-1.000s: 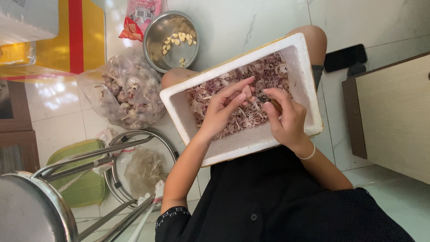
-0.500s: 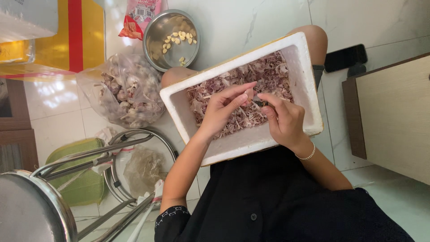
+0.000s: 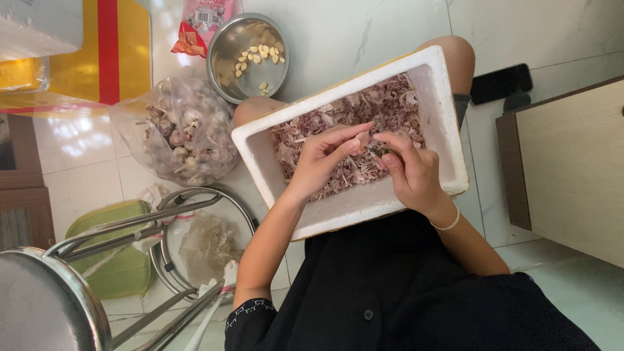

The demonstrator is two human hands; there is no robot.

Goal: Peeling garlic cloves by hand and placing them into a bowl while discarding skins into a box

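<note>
White tile floor [image 3: 364, 26] w/ grey veins; person in black sits low, foam box [image 3: 448, 123] resting on the knees. Box is white, tilted a bit, full of purplish garlic skins [image 3: 338, 123].

Both hands work over the box's middle. Left hand [image 3: 322, 159] comes in from the box's near-left corner, forearm bent up from the elbow, wrist straight, fingers stretched long & nearly flat, thumb tucked under; fingertips meet at a small pale clove [image 3: 364, 140], pinching it lightly. Right hand [image 3: 413, 172] sits just beside it, near the box's right wall, wrist w/ a thin bracelet [image 3: 447, 224], fingers curled in tight around a small dark tool [image 3: 378, 151] – too small to tell what kind. Fingertips of both hands touch at the clove.

Left of the box: clear bag [image 3: 182, 130] of unpeeled garlic on the floor. Beyond the box's far-left corner: steel bowl [image 3: 224, 65] w/ peeled cloves. Near-left of box: metal stool [image 3: 52, 305]. Right of box: dark phone [image 3: 500, 81], wooden cabinet [image 3: 572, 169].
</note>
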